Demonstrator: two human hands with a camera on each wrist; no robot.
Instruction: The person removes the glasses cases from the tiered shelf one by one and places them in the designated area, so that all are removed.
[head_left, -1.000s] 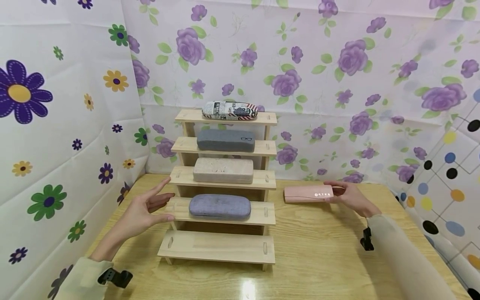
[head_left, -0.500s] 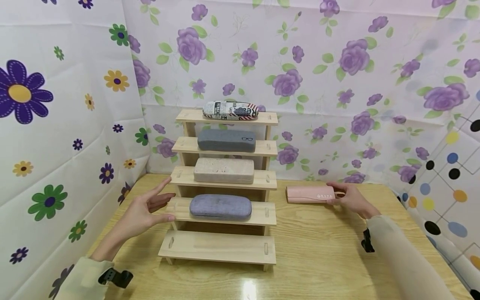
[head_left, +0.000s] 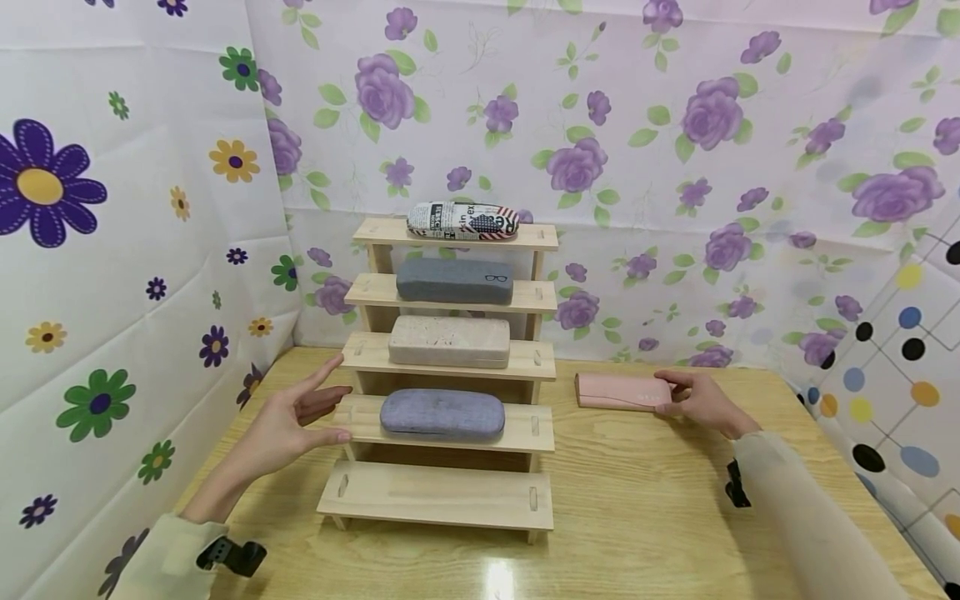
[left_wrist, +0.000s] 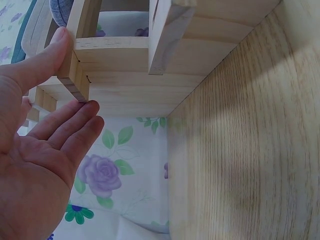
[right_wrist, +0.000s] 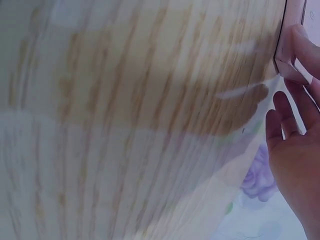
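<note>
A pink glasses case [head_left: 622,392] lies on the table right of a stepped wooden rack [head_left: 435,492]. My right hand [head_left: 701,404] pinches the case's right end, thumb at the front and index finger behind; in the right wrist view the other fingers [right_wrist: 282,112] hang off its end. My left hand [head_left: 281,425] holds the left end of a rack tier between thumb [left_wrist: 55,47] and fingers. On that tier sits a blue-purple glasses case [head_left: 442,412]. Above it, one per tier, are a beige case [head_left: 450,340], a grey-blue case [head_left: 455,281] and a newsprint-patterned case [head_left: 462,221].
The rack stands on a wood-grain table [head_left: 622,517]. A floral cloth [head_left: 637,167] hangs close behind, with patterned cloths along the left [head_left: 142,275] and right sides.
The pink case has tipped slightly and its white lettering shows fainter. My right index finger has come down with it. The left hand stays on the rack; the whole view shifts slightly.
</note>
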